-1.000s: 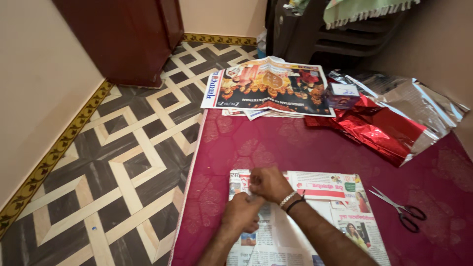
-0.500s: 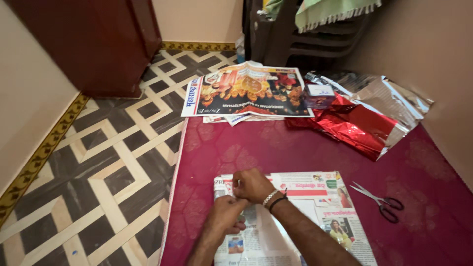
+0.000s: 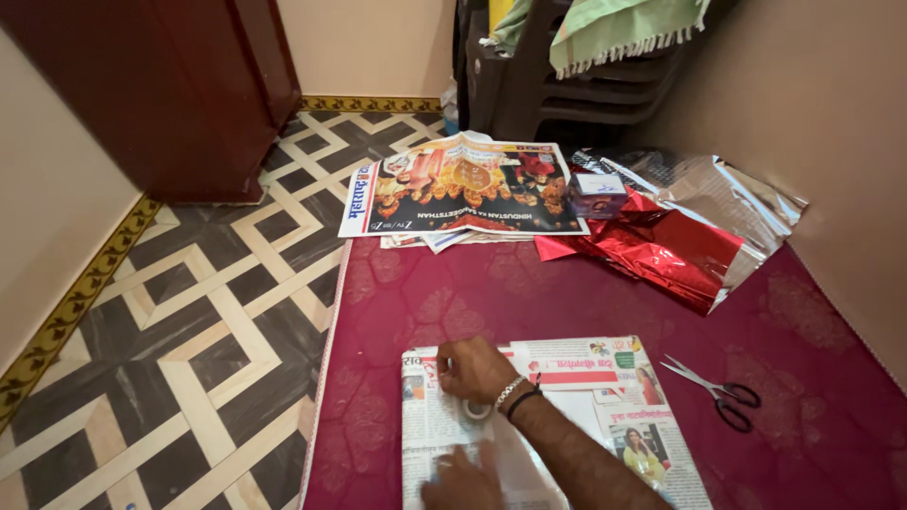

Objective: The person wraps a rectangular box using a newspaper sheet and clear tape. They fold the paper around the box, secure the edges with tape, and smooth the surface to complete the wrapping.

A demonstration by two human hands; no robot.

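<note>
On the maroon patterned mattress (image 3: 529,302) a folded sheet of printed newspaper (image 3: 605,397) lies flat, its long axis running away from the person toward the far wall, and both hands are on its near-left part. The right hand (image 3: 477,368) rests knuckles-up near the sheet's top left corner, fingers curled and pressed down on the paper; just below the wrist, with its beaded bracelet and dark band (image 3: 518,395), sits a small clear roll of adhesive tape (image 3: 475,410), touching or almost touching the heel of that hand. The left hand (image 3: 463,482) lies flat lower down at the bottom edge of view, fingers together as far as I can tell (part of it is cut off). So the tape roll sits between the 2 hands, nearer the right one, toward the person from its fingers.

Off to the right, well apart from both hands, a pair of steel scissors with black handles (image 3: 713,389) lies on the mattress, blades pointing back toward the newspaper. Farther off are a spread colourful newspaper page (image 3: 463,189), crumpled red and silver foil wrapping (image 3: 680,236), and a small box (image 3: 597,194) on it.
</note>
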